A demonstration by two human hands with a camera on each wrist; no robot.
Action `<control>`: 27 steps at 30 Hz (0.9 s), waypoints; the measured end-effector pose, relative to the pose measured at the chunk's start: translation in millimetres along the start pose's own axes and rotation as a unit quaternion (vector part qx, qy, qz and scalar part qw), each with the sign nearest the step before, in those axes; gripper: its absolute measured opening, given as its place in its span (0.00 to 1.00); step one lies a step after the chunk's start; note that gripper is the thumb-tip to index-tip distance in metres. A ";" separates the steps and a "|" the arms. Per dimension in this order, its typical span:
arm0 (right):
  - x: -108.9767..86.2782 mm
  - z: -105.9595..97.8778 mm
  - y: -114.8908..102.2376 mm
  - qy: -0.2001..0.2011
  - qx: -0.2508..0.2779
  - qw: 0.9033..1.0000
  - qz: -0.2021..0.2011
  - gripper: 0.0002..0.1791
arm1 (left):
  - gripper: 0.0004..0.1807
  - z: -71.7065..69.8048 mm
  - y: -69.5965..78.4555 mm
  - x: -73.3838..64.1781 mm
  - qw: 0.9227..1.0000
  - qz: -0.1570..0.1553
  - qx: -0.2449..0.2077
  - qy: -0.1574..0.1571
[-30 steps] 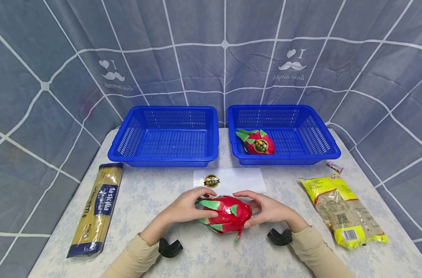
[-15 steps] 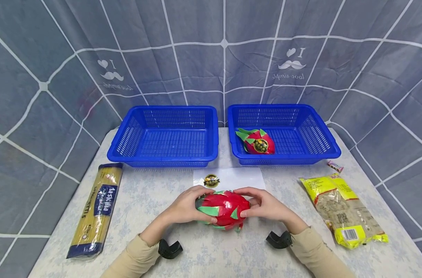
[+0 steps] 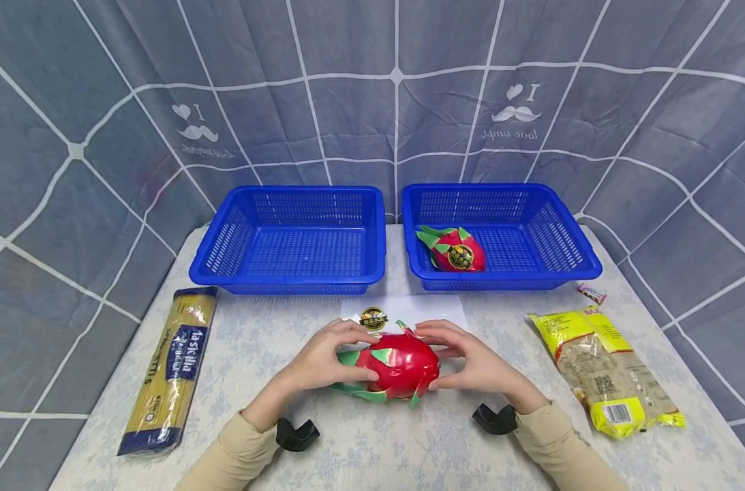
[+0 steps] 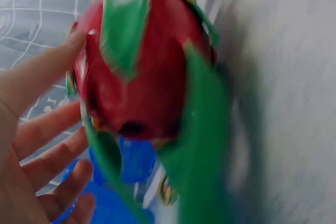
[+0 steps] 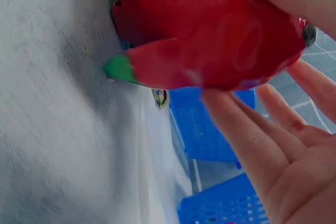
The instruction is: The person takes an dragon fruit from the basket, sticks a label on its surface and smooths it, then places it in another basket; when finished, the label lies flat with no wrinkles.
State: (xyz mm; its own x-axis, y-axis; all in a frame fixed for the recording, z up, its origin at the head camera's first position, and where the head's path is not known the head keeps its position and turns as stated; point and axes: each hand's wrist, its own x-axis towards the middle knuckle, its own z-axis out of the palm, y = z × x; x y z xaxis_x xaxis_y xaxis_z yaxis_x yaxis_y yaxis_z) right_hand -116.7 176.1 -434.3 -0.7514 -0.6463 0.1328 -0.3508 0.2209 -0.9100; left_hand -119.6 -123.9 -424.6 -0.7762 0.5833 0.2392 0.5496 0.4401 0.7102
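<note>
A model-like dragon fruit [image 3: 403, 368], glossy red with green scales, lies between both hands at the front middle, its long green tips pointing left. My left hand [image 3: 324, 358] holds the leafy end, thumb on the near side and fingers behind. Around the rounded right end, the thumb and fingers of my right hand [image 3: 470, 358] hold it. In the left wrist view the dragon fruit [image 4: 152, 93] shows a dark hole among its green leaves. The right wrist view shows the dragon fruit's red skin [image 5: 210, 35] against the fingertips.
Two blue baskets [image 3: 286, 280] stand at the back; the right basket [image 3: 507, 277] holds another dragon fruit [image 3: 464, 252] with a black-gold label. A white sheet [image 3: 436, 310] bears a similar label [image 3: 373, 318]. Spaghetti [image 3: 170, 368] lies left; a yellow-ended bag [image 3: 605, 375] and small candy [image 3: 591, 294] lie right.
Both hands have turned the dragon fruit about its length, so different scales face up. It has shifted slightly left, and its long green tips now show beyond the left hand.
</note>
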 end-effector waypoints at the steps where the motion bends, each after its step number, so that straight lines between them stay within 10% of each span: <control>1: -0.1 0.0 -0.6 -0.005 -0.002 1.000 0.003 0.41 | 0.26 -0.3 -0.2 0.6 1.000 0.009 0.019 0.013; 4: -0.4 0.5 -0.4 -0.024 -0.014 1.000 0.002 0.41 | 0.24 -0.9 -1.4 1.7 0.999 0.023 0.033 0.021; 14: -0.5 -5.8 7.6 -0.059 0.039 0.998 -0.002 0.35 | 0.21 -1.8 -14.5 2.1 0.990 0.005 -0.134 -0.050; 21: 16.3 -17.7 19.7 0.016 0.134 0.991 0.019 0.22 | 0.14 -9.2 -30.2 4.8 0.981 -0.064 -0.181 0.005; 27: 49.9 -14.4 31.7 0.042 0.110 0.991 0.064 0.20 | 0.14 -7.8 -48.9 4.6 0.972 -0.103 -0.207 0.040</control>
State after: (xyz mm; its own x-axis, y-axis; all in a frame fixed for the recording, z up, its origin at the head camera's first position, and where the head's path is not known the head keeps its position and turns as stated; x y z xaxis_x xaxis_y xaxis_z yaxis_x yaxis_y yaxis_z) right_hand -173.4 161.4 -450.8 -0.8294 -0.5576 0.0339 -0.1255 0.1269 -0.9839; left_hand -152.4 -148.1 -453.0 -0.8875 0.4494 0.1020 0.2206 0.2201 0.9502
